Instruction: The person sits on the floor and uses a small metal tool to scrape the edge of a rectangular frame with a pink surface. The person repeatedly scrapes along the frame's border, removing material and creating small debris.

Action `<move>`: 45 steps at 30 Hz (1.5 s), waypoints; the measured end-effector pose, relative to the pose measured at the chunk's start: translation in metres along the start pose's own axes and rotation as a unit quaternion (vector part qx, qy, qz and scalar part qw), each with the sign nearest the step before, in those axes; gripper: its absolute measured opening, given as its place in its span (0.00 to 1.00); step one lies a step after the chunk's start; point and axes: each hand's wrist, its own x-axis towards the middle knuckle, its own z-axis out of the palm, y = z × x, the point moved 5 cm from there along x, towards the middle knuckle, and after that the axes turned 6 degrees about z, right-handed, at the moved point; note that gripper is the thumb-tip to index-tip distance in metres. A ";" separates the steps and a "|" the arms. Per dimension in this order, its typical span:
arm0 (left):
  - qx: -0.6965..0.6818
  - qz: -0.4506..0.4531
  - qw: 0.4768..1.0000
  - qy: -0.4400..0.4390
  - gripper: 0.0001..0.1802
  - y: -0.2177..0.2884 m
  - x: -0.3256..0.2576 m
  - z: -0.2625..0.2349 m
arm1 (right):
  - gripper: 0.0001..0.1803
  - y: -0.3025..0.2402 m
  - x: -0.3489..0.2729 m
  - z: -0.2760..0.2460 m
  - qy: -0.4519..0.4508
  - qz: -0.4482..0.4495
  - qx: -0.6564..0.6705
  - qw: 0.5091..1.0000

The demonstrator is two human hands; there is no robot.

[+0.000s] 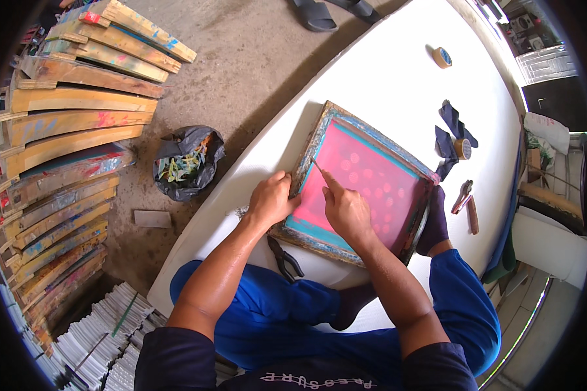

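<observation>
A screen printing frame [372, 139] rests tilted on the white tabletop, across my lap side. Its worn wooden border is paint-stained, and the pink mesh [398, 186] has teal edges and paler round spots. My left hand [272, 200] grips the frame's left side. Over the mesh, my right hand [347, 208] holds a thin dark pointed tool [317, 165], index finger stretched along it. The tool's tip is at the mesh's left edge; its exact kind cannot be made out, as my fingers cover most of it. Black-handled pliers [284, 259] lie just below the frame.
Tape rolls [442, 57], dark cloth pieces [458, 124], a small red-handled tool [462, 197] and a brown stick [473, 216] lie on the table. At left are stacked wooden frames [85, 101], a black bag of scraps [210, 171] and white stacked sheets [104, 326]. Slippers [316, 14] lie beyond.
</observation>
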 end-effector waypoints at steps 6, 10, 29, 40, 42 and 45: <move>-0.009 0.013 1.000 0.011 0.19 0.000 -0.001 0.002 | 0.24 0.005 0.004 0.020 -0.009 -0.016 0.039 0.999; -0.002 0.016 1.000 0.002 0.19 0.001 0.002 0.002 | 0.26 0.037 0.018 0.033 -0.079 0.056 0.302 0.948; -0.017 0.018 1.000 0.001 0.18 -0.001 0.001 0.001 | 0.25 0.045 0.029 0.038 0.018 -0.082 0.310 0.947; -0.010 -0.008 0.999 -0.039 0.19 0.001 0.003 -0.002 | 0.26 0.052 0.026 0.024 -0.324 0.322 0.613 0.645; -0.016 -0.005 1.000 -0.017 0.19 -0.001 0.001 0.000 | 0.24 0.050 0.028 0.015 -0.291 0.250 0.508 0.771; -0.010 -0.024 1.000 -0.010 0.20 0.006 0.002 0.001 | 0.23 0.055 0.028 0.008 -0.064 -0.008 0.291 0.955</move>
